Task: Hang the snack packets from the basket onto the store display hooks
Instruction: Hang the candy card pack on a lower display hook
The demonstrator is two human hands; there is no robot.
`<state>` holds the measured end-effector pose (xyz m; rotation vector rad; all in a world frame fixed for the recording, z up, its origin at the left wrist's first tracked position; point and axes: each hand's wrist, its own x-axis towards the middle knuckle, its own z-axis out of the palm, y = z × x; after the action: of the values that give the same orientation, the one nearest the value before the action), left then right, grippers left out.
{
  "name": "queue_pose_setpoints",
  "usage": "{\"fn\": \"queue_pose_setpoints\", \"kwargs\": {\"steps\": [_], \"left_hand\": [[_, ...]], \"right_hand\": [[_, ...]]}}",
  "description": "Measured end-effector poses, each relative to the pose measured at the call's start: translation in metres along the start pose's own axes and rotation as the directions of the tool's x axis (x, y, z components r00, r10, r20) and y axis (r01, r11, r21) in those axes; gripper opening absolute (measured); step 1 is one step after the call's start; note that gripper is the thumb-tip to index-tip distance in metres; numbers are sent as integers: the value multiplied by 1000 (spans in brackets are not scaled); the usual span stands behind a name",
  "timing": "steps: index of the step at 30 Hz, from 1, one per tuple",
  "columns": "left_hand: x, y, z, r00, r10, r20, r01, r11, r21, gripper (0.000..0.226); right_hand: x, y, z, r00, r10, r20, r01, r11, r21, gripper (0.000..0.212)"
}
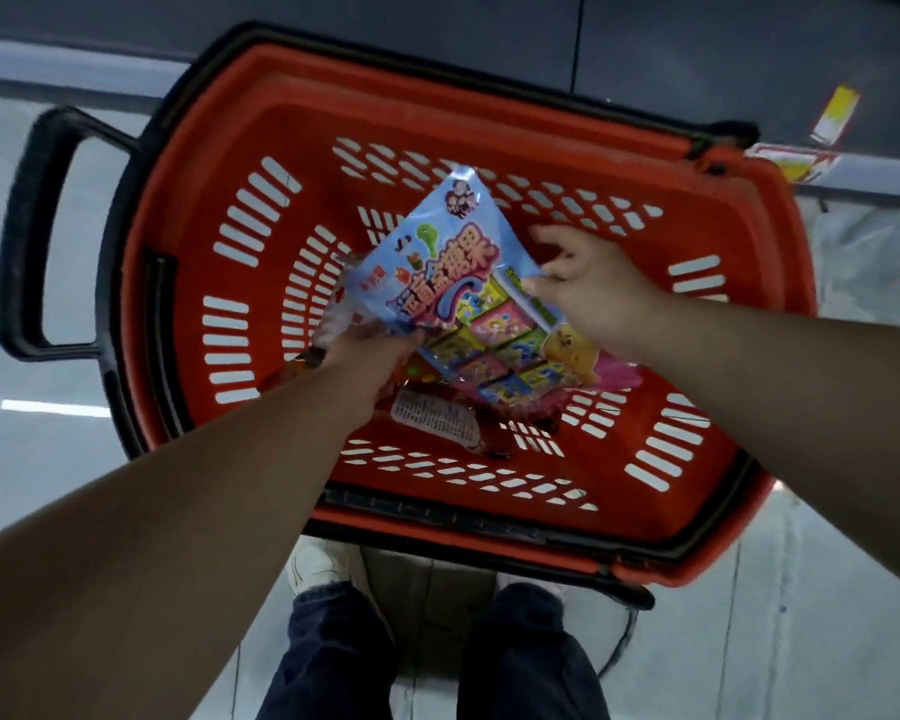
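A red plastic basket with slotted walls stands on the floor below me. Inside it, a light blue snack packet with cartoon print and pink lettering is lifted off the bottom. My left hand grips its lower left edge. My right hand pinches its right edge between thumb and fingers. Under it lies a red packet with a white label, and part of another packet shows at the left. No display hooks are in view.
The basket has a black pull handle at the left and a black rim. My legs and white shoes are just below it. A dark shelf base runs along the top, with yellow and red packets at the upper right.
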<state>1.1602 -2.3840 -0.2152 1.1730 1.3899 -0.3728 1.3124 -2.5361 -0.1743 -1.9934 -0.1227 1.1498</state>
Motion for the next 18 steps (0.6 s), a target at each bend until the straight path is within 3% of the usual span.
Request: {"fn": "queue_pose_setpoints", "kwargs": {"steps": [5, 7, 12, 14, 15, 18], "left_hand": [[-14, 8, 7, 985, 113, 129, -92, 983, -160, 15], [-24, 13, 0, 977, 164, 138, -144, 979, -147, 7], [-67, 40, -26, 964, 226, 142, -231, 973, 21, 15], [-91, 60, -38, 950, 279, 140, -287, 957, 46, 14], [-105, 73, -44, 933, 329, 143, -342, 936, 79, 14], [-149, 113, -67, 867, 471, 165, -499, 819, 282, 23]], "right_hand": [[-17, 0, -6, 996, 83, -41, -69, 961, 268, 35], [-25, 0, -14, 987, 116, -114, -69, 935, 347, 36], [-55, -12, -36, 961, 173, -214, -98, 942, 321, 22], [-76, -34, -44, 960, 183, -211, -111, 943, 312, 26], [-86, -47, -49, 964, 179, -199, -111, 944, 311, 30], [-116, -95, -64, 984, 113, -141, -70, 958, 278, 12]]}}
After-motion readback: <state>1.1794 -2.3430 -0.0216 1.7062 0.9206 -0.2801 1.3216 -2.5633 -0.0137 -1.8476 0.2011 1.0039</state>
